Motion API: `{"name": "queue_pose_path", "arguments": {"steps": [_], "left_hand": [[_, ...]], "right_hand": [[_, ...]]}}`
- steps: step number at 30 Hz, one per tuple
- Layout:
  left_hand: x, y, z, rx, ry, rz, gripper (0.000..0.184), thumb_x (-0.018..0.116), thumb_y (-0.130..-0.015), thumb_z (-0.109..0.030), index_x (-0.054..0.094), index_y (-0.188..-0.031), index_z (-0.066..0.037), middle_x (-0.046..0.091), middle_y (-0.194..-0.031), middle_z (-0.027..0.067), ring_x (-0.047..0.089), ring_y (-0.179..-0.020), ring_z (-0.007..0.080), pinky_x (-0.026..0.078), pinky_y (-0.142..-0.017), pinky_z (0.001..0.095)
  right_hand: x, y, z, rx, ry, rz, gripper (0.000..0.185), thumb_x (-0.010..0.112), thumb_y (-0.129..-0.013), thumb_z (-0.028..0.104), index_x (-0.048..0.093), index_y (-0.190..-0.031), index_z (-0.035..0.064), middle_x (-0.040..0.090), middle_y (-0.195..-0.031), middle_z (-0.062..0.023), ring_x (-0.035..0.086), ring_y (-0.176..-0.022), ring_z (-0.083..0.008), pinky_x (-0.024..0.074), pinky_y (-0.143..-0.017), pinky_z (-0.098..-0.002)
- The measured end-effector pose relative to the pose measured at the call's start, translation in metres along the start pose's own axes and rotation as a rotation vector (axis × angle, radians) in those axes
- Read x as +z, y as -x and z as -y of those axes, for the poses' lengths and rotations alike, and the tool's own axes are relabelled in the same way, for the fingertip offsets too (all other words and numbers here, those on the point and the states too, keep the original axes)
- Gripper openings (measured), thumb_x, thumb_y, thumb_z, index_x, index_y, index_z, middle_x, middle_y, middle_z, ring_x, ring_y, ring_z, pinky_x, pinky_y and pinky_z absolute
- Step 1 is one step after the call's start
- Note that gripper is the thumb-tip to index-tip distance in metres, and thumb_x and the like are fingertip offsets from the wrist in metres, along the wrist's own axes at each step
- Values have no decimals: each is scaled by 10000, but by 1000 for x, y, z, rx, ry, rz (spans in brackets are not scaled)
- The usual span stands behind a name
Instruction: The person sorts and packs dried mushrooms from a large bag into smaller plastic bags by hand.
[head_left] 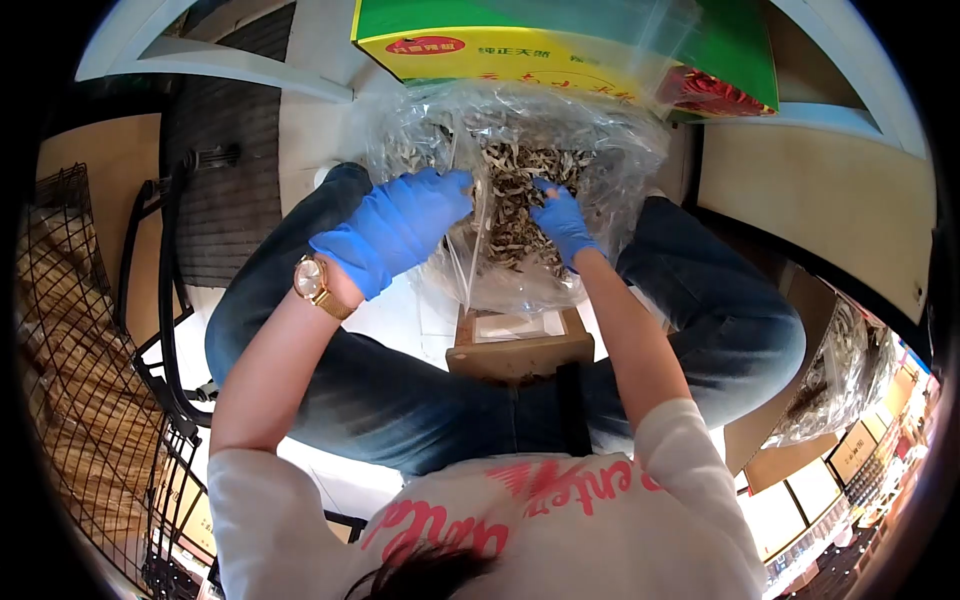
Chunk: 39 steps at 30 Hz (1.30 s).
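Observation:
A large clear plastic bag (600, 130) lies open between my knees, filled with dried brown-and-pale strips (515, 215) that look like dried mushroom slices. My left hand (405, 225), in a blue glove, is closed at the bag's left edge and appears to grip the plastic there; its fingertips are partly hidden. My right hand (565, 222), also gloved in blue, reaches into the bag from the right. Its fingers curl in among the strips, and how much they hold is hard to see. A gold watch (310, 280) is on my left wrist.
Behind the bag stands a green and yellow carton (560, 50). A small wooden stool (520, 358) is in front of me. To the left are a black wire basket (75, 330) and a dark ridged mat (220, 170); a box with plastic-wrapped goods (835, 380) stands at right.

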<state>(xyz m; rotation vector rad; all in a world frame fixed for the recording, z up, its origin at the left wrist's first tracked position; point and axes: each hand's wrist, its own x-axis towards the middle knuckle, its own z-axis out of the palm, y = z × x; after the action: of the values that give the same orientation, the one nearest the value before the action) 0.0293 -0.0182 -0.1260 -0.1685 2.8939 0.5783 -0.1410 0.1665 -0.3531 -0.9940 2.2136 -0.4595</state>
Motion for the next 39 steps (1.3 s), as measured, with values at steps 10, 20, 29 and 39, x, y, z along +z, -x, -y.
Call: {"name": "queue_pose_path", "arguments": {"steps": [10,20,29,39], "left_hand": [[-16,-8,-5,-195,91,103,456,521,-758,-36,508,-1207,-113,580,-728,128,584,-651,291,482,-625,416],[-11,-11,0,-191,-61,-46,600,547,-802,-111,378,-1374,-180,512,-569,94,509,-465,231,421,-424,367],[-2,-10,6,-221,-60,-32,578,543,-815,-145,382,-1370,-176,521,-580,104,529,-477,237,437,-440,372],[-2,-38,4,-232,54,95,566,466,-808,-59,421,-1334,-265,586,-692,188,602,-611,343,492,-563,447]], "right_hand": [[37,-33,-29,-78,-27,-407,703,716,-669,264,449,-1302,116,529,-1172,-193,503,-1053,-369,401,-903,-461],[22,-69,9,10,540,13,905,759,-624,319,317,-1390,125,242,-1451,-177,231,-1322,-417,334,-1024,-486],[48,-79,-46,-40,137,-163,611,631,-721,113,467,-1305,187,368,-1381,-175,402,-1224,-366,413,-964,-377],[39,-11,-44,130,-223,56,538,740,-660,91,529,-1145,0,590,-816,-68,576,-705,-163,488,-685,-290]]}}
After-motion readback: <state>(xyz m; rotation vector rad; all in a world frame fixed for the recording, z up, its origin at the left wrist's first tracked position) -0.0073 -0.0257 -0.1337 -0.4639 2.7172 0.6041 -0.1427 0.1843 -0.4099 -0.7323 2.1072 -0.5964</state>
